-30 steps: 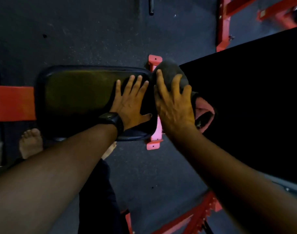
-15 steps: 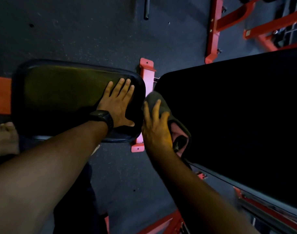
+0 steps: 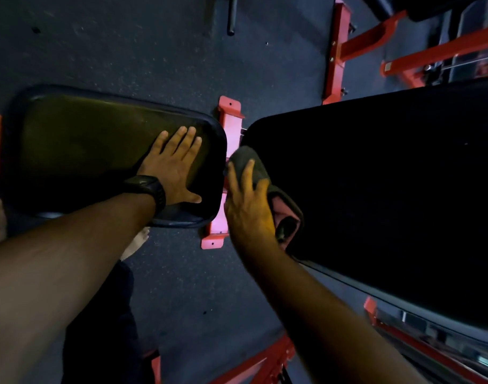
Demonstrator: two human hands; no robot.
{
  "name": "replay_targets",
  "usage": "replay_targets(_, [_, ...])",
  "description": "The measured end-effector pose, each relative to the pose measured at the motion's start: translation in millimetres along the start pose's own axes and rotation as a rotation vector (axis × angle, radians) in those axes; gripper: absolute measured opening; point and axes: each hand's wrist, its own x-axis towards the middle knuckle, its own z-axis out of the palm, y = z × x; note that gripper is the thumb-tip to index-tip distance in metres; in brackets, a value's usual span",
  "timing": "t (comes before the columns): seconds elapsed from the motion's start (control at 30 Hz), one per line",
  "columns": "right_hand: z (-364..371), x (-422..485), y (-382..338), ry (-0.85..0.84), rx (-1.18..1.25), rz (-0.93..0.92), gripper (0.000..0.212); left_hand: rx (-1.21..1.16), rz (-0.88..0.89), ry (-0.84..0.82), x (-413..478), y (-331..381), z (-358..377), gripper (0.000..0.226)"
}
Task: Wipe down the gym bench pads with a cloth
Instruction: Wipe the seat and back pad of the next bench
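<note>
Mid-wipe: right hand (image 3: 249, 209) presses the grey cloth (image 3: 248, 162) on the back pad's (image 3: 376, 203) left end; left hand (image 3: 172, 167) lies flat and open on the seat pad (image 3: 85, 139); next, sweep rightward

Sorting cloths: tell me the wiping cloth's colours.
Grey cloth with a pink underside, seen in the head view.

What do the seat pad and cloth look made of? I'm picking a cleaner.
Seat pad: looks like smooth vinyl or leatherette, going by its faint sheen and rolled edge. Cloth: soft grey fabric, pink inside, bunched in folds; possibly microfibre.
</note>
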Motion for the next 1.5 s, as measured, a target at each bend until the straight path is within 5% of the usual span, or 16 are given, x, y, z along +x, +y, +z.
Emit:
replay_targets(0.3, [-37,40,86,0.182,0.091,0.446,0.06,-0.009,-0.018,-0.012,-10,-3,-4,0.129])
replay_targets(0.53, [-1,-43,15,0.016,0.039,0.031,0.059,-0.077,-0.052,-0.043,-13,1,-10,0.135])
replay_targets(0.8, [-35,17,79,0.161,0.017,0.405,0.06,-0.124,-0.071,0.002,-14,5,-3,0.132])
replay_targets(0.97, [-4,-15,12,0.085,-0.005,0.117,0.059,-0.058,-0.004,0.01,-19,-7,7,0.135])
replay_targets(1.07, [0,-54,26,0.045,0.067,0.095,0.054,-0.055,-0.028,0.025,-18,-6,8,0.137])
replay_targets(1.3, [-40,-8,103,0.187,0.058,0.532,0.073,-0.028,-0.018,0.041,-17,-2,9,0.132])
replay_targets(1.5, [-3,-54,21,0.068,-0.035,0.136,0.065,-0.069,-0.03,0.044,-20,-5,12,0.136])
